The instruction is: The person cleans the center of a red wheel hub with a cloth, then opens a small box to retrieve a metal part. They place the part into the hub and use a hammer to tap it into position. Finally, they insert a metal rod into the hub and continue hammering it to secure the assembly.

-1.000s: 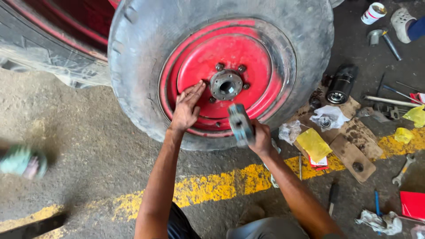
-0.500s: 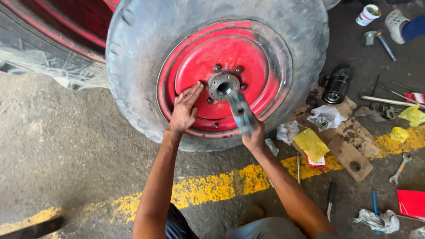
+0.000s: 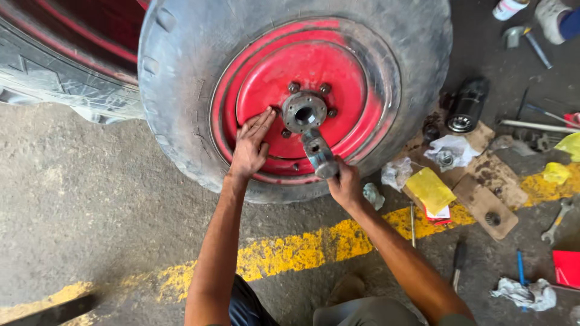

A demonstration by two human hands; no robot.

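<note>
A large worn tyre (image 3: 181, 90) on a red wheel rim (image 3: 266, 72) stands upright before me. Its grey metal hub (image 3: 304, 112) has an open centre hole and bolts around it. My left hand (image 3: 249, 148) lies flat against the red rim, just left of the hub. My right hand (image 3: 345, 184) grips a grey cylindrical metal part (image 3: 318, 153), whose upper end points up at the hub from just below it.
To the right on the floor lie a black cylindrical filter (image 3: 466, 105), a yellow cloth (image 3: 430, 190), cardboard pieces (image 3: 488, 196), rags (image 3: 450, 150), a spanner (image 3: 559, 218), several tools and a red box (image 3: 567, 268). A painted yellow line (image 3: 290, 250) crosses the concrete. Another person's shoe (image 3: 553, 15) is top right.
My right hand has lifted the metal part from beside the rim up to just below the hub. My left hand stays on the rim. The view has moved closer.
</note>
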